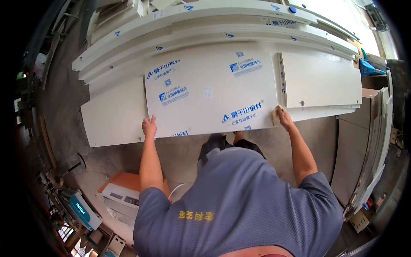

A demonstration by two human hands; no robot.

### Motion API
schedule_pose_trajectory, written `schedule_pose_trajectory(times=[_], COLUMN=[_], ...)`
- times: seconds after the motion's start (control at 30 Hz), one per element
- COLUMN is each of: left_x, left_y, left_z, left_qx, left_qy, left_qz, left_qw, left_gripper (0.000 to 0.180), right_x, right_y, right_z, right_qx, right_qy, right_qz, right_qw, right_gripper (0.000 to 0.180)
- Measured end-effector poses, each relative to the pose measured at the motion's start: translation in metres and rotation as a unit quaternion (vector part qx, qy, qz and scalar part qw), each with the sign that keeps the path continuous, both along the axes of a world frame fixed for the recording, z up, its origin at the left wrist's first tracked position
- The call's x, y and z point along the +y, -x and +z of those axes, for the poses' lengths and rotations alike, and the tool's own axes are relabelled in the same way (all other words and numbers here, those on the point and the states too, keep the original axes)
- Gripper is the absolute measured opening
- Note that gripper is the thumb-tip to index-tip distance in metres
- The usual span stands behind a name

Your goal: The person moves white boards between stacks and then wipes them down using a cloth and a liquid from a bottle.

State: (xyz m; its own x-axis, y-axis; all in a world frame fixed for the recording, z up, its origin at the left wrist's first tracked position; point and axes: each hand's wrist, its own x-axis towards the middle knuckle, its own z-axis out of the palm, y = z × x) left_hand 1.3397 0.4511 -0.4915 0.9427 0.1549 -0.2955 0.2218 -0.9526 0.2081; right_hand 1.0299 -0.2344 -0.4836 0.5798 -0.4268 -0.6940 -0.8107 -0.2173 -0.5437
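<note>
Wide white rectangular board with blue print (205, 109), hand at each near corner

Board lies between smooth plain white panels, left (115, 115) and right (323, 81). Bare left hand (149, 127) at near-left corner: thumb apart from curled fingers, can't tell if gripping. Bare right hand (286, 120), near-right corner: fingers clamped on crumpled beige cloth (275, 118).

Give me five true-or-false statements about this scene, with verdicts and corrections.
1. The right grip holds a cloth. True.
2. The middle panel has no print. False: it bears blue print.
3. The left grip is at the middle panel's left edge. True.
4. A round blue object shows near the top, right of centre. True.
5. An orange object is on the person's right. False: it is on their left.
</note>
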Motion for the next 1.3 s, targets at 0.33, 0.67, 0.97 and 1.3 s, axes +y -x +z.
schedule_pose_trajectory(times=[0.33,0.67,0.97,1.3], left_x=[0.031,-0.01,-0.08,-0.091], left_y=[-0.062,-0.069,-0.193,-0.179], left_z=[-0.037,0.013,0.161,0.118], left_qx=[0.129,-0.104,-0.182,-0.218], left_qy=[0.1,0.415,0.707,0.741], left_qz=[0.11,0.301,0.177,0.245], left_qw=[0.98,0.852,0.66,0.585], left_gripper=[0.079,0.074,0.056,0.051], right_x=[0.021,0.012,-0.033,-0.014], right_y=[-0.001,-0.022,-0.253,-0.234], right_z=[0.014,0.045,0.193,0.133], right_qx=[-0.061,-0.155,-0.516,-0.548], right_qy=[0.105,0.143,-0.091,-0.149], right_qz=[-0.02,-0.157,-0.377,-0.472], right_qw=[0.992,0.965,0.764,0.674], right_gripper=[0.049,0.059,0.043,0.036])
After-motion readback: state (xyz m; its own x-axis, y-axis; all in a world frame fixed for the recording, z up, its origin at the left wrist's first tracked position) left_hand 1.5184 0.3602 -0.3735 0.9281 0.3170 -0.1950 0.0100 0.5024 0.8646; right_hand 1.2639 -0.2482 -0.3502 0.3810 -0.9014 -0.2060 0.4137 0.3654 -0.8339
